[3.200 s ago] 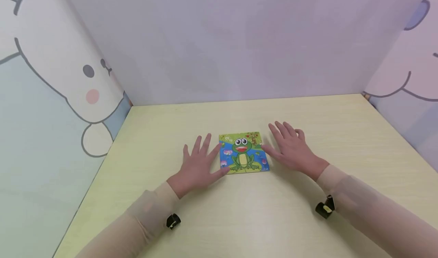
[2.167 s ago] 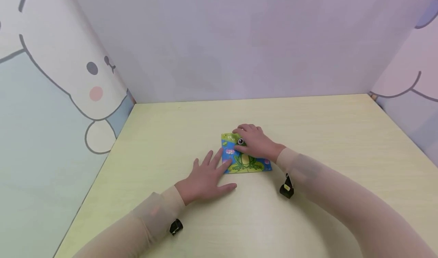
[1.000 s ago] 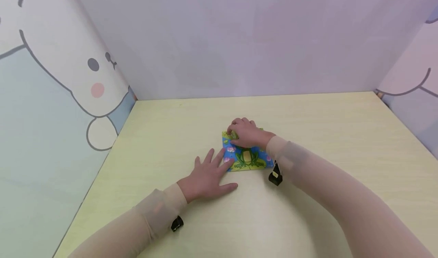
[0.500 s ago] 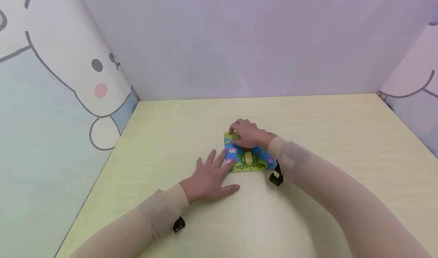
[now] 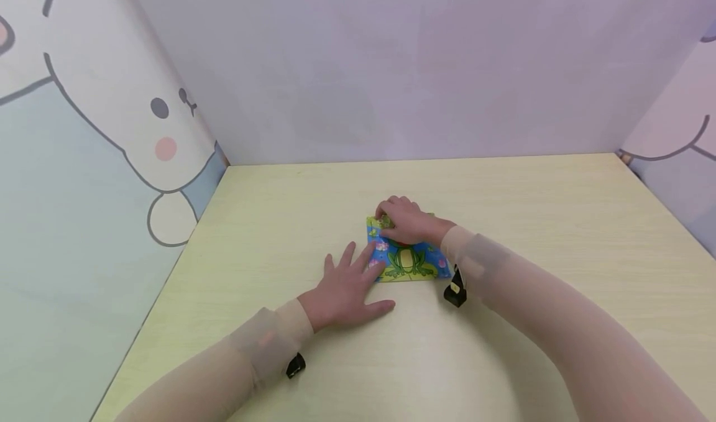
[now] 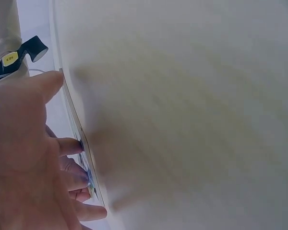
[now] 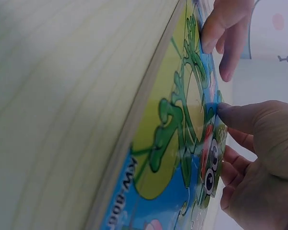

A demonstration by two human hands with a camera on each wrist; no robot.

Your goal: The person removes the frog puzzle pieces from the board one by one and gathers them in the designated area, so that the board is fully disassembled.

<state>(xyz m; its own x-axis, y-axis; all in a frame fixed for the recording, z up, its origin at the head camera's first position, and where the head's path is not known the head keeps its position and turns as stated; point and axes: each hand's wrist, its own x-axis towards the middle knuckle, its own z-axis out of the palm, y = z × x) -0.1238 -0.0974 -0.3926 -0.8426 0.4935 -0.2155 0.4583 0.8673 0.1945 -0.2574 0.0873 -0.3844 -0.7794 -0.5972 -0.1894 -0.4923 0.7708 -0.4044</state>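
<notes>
A thin square jigsaw puzzle (image 5: 407, 261) with a green frog on blue and yellow lies flat on the table; fine seams cross its glossy face in the right wrist view. My left hand (image 5: 342, 293) is spread palm down at its lower left, two fingertips over the left edge and the thumb on the table. Reaching across the top, my right hand (image 5: 407, 220) bends its fingers at the upper left part, thumb (image 7: 237, 115) on the picture, and pinches there. It hides the frog's head in the head view. Whether a piece is lifted, I cannot tell.
The pale wooden table (image 5: 520, 211) runs back to a plain lilac wall (image 5: 403, 68). A panel with a cartoon animal (image 5: 162, 123) borders the left side, another stands at the right. Black wrist-camera mounts (image 5: 455, 288) hang under both sleeves.
My right hand has moved left from beside the puzzle onto its top, and its fingers have curled. The left hand has slid slightly toward me, its thumb coming off the puzzle.
</notes>
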